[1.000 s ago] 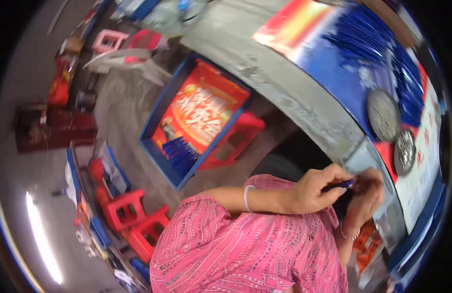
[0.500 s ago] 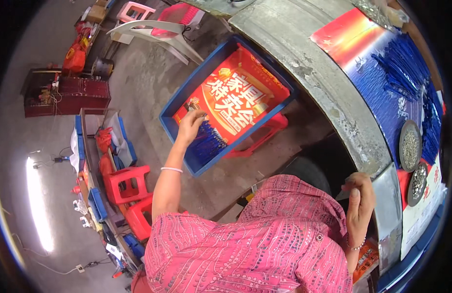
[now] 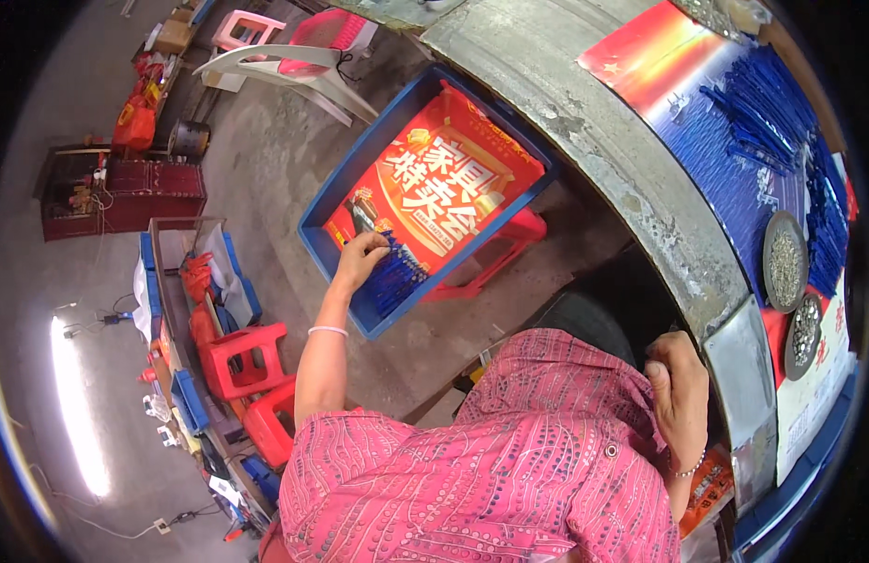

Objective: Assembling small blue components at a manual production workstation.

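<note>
My left hand (image 3: 359, 261) reaches into a blue plastic tray (image 3: 383, 330). Its fingers are closed in a pinch at the upper ends of several thin blue strips (image 3: 395, 281) with pale tips, lying side by side. How many strips are between the fingertips is hidden. Under the strips, a red printed sheet (image 3: 434, 169) with large white lettering lines the tray. Near my lap, at the table's edge, my right hand (image 3: 677, 380) is raised with its fingers curled and the thumb against them. Whatever it may hold is too small or hidden to tell.
On the worn metal-edged table (image 3: 585, 131) lie a pile of blue strips (image 3: 758, 108), a round dish of small metal pieces (image 3: 785, 263) and a smaller dish (image 3: 803, 338). A red stool (image 3: 491, 263) stands under the tray. A white chair (image 3: 303, 70) and red stools (image 3: 242, 357) stand around.
My left hand has shifted slightly down and left over the strips in the tray. My right hand stays curled in about the same place. The whole view has turned a little.
</note>
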Tool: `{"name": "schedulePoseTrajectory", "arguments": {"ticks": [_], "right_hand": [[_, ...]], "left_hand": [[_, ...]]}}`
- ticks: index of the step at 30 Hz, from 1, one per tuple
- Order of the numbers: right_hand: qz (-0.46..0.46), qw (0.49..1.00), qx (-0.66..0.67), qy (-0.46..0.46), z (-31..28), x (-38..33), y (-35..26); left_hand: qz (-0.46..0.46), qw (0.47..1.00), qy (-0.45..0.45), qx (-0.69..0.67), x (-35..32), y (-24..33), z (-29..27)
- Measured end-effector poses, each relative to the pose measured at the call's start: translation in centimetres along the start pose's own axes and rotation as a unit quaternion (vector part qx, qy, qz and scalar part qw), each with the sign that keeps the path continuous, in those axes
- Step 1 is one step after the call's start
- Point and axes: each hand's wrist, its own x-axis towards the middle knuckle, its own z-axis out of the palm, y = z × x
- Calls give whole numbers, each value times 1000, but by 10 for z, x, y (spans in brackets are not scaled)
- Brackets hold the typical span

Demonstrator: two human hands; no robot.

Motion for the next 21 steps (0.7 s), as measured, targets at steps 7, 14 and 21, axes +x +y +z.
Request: {"name": "schedulePoseTrajectory", "arguments": {"ticks": [7,14,21], "right_hand": [[12,1000,-14,-18,-4,-1,-2],[14,1000,-13,23,-25,-18,2],[-19,985,-13,172,-51,-48,28]], "left_hand": [[35,998,24,44,-7,2,-8],[106,982,132,80,8,83,-7],[337,940,1,42,0,269,76]]}}
